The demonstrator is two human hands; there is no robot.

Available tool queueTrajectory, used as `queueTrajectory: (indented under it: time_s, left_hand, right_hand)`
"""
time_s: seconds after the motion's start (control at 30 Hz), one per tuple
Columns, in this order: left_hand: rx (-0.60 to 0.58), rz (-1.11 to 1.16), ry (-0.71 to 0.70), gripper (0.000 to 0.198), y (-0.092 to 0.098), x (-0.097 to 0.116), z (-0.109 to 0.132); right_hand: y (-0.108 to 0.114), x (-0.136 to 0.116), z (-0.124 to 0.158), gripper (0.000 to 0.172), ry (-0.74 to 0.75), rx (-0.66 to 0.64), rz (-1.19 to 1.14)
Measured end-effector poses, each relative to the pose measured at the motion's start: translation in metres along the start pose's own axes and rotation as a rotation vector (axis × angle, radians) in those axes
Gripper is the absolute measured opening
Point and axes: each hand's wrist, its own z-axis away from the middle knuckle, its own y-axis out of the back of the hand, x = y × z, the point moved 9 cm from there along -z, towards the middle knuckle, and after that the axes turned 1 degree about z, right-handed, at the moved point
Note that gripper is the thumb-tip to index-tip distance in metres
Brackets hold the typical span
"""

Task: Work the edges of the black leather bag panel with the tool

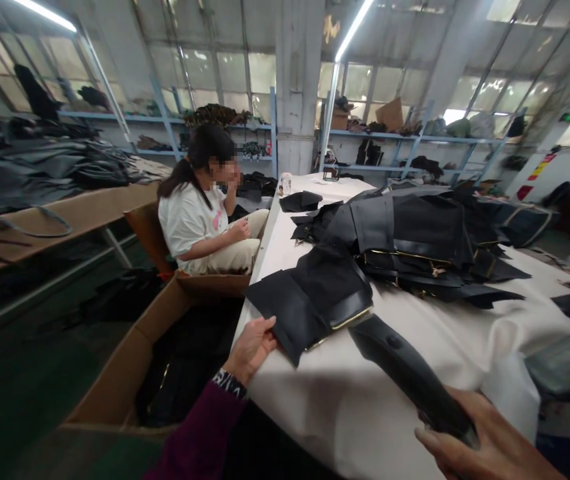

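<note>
My left hand (251, 347) grips the near corner of a black fabric piece with a gold-coloured edge (315, 297) that lies on the white table (365, 400). In my right hand (485, 447), at the lower right, is a long black tool (405, 370). Its tip points at the gold edge of the piece and sits very close to it. A heap of similar black pieces (415, 240) lies further back on the table.
An open cardboard box (129, 373) with dark items stands at the table's left side. Beyond it a person in a white shirt (199, 213) sits on a chair. Shelves and another table with dark material (45, 173) line the back and left.
</note>
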Motion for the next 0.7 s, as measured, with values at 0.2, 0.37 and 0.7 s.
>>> queueTrajectory:
  time_s: [0.2,0.37,0.7]
  left_hand:
    - [-0.086,0.221,0.082,0.021,-0.051,-0.055,0.011]
    - [-0.094,0.358,0.108,0.032,-0.067,-0.069,0.015]
    - [-0.202,0.271,0.084,0.029,-0.072,-0.074,0.012]
  right_hand:
    - [-0.007,-0.022,0.006,0.031,-0.091,0.059,0.021]
    - [-0.017,-0.018,0.005,0.029,-0.144,0.012,-0.045]
    - [-0.018,-0.014,-0.021,0.031,-0.122,0.03,0.002]
